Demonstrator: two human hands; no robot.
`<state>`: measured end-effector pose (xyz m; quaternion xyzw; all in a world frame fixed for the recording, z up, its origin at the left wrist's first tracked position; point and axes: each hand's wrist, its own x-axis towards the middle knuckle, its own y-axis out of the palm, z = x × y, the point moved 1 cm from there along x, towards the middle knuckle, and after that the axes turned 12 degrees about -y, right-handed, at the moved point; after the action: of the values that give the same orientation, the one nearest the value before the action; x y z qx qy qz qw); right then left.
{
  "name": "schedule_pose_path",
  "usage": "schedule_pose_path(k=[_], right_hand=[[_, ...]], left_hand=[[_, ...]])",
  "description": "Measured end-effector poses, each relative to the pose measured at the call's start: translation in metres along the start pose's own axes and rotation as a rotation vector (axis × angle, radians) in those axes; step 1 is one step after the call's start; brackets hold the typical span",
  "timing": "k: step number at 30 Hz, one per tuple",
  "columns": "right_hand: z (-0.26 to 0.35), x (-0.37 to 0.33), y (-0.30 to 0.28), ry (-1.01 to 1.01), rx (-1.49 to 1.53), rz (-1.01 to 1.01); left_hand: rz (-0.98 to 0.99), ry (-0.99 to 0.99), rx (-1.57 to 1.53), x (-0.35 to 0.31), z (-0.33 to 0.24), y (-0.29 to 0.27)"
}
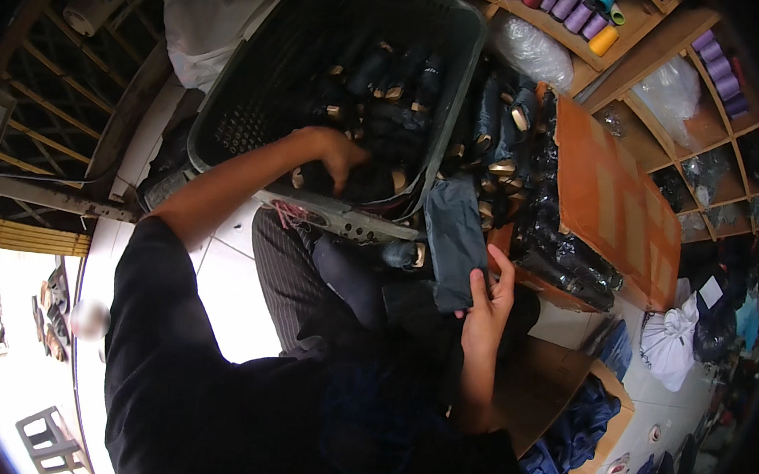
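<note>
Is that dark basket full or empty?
Partly full. The basket holds a heap of dark rolled pieces at its near end, where the left hand reaches in; much bare mesh floor shows at the far end.

Orange cardboard box (618, 207), open, as landmark. Above it, wooden shelves (677, 82) carrying purple, teal and yellow thread cones (580, 12). Just left of its flap, clear plastic bag (532, 48). Below right, white knotted bag (673, 336). Far lower left, grey plastic stool (47, 438) on tiled floor (228, 296).
</note>
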<state>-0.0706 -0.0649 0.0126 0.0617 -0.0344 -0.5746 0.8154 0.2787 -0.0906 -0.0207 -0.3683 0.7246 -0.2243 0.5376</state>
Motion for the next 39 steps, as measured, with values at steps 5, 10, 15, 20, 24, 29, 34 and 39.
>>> schedule_pose_path(k=[5, 10, 15, 20, 24, 29, 34, 39], right_hand=[[-0.001, -0.008, -0.004, -0.056, 0.134, -0.015], [-0.02, -0.006, -0.031, -0.028, 0.14, 0.04], [-0.014, -0.003, -0.036, 0.079, 0.308, 0.11], [-0.009, 0.0, -0.02, 0.162, 0.629, 0.384], [-0.002, -0.003, -0.008, 0.223, 0.873, 0.26], [-0.004, -0.01, -0.041, 0.191, 0.78, 0.071], [-0.021, -0.024, -0.079, 0.161, 0.555, 0.278], [-0.019, -0.025, -0.079, 0.217, 0.505, 0.361]], left_hand=[[0.051, -0.145, 0.144, 0.022, -0.017, 0.014], [-0.134, -0.128, 0.12, -0.006, -0.023, 0.006], [-0.788, -0.005, 0.052, -0.081, -0.063, -0.037], [-1.223, 0.501, 0.165, -0.115, -0.152, -0.031], [-1.127, 0.69, 0.13, -0.094, -0.22, 0.04], [-0.898, 0.761, -0.078, -0.076, -0.24, 0.07], [-0.935, 0.301, -0.367, -0.068, -0.229, 0.075], [-0.837, 0.303, -0.393, -0.05, -0.219, 0.099]])
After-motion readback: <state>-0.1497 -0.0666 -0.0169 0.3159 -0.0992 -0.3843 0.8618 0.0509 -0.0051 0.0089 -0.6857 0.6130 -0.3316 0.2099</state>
